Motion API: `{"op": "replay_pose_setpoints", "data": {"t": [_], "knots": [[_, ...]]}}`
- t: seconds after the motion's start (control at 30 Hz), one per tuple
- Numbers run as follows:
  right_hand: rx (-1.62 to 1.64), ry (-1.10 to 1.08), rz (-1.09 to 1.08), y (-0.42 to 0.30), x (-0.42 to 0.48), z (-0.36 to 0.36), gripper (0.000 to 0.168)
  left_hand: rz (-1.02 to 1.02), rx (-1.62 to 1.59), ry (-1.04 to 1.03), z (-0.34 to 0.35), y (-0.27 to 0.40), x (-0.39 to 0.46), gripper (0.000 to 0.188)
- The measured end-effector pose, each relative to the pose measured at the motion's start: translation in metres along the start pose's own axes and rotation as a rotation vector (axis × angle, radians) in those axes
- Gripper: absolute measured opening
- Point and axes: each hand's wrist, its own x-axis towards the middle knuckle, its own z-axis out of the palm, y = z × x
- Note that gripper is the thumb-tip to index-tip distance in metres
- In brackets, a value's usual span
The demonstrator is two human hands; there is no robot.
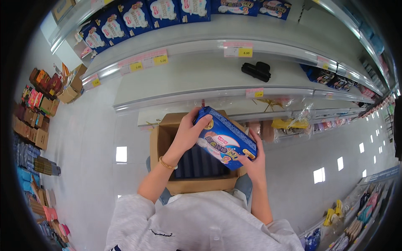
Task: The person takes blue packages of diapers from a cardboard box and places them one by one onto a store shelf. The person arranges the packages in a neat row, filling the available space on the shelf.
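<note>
Both hands hold a blue printed package tilted above an open cardboard box. My left hand grips its upper left end, thumb on the printed face. At the lower right end, my right hand has its thumb on the front and its fingers round the side. Inside the box stand several dark blue packages in a row, partly hidden by my left forearm and the held package. The box sits at my lap, between my knees.
Shelves with price tags rise ahead. Several blue packages line the upper shelf; a black object lies on the one below. Clear plastic wrapping hangs low at right. Stacked cartons stand far left; another stocked shelf is lower right.
</note>
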Motion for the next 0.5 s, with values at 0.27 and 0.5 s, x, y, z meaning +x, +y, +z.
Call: {"op": "replay_pose_setpoints", "data": {"t": [0.27, 0.5], "knots": [[-0.772, 0.145, -0.631, -0.102, 0.041, -0.037, 0.068, 0.637, 0.368, -0.231, 0.025, 0.086, 0.016, 0.082], [-1.265, 0.241, -1.147, -0.22, 0.134, -0.029, 0.062, 1.229, 0.473, 0.063, 0.059, 0.165, 0.082, 0.073]]}}
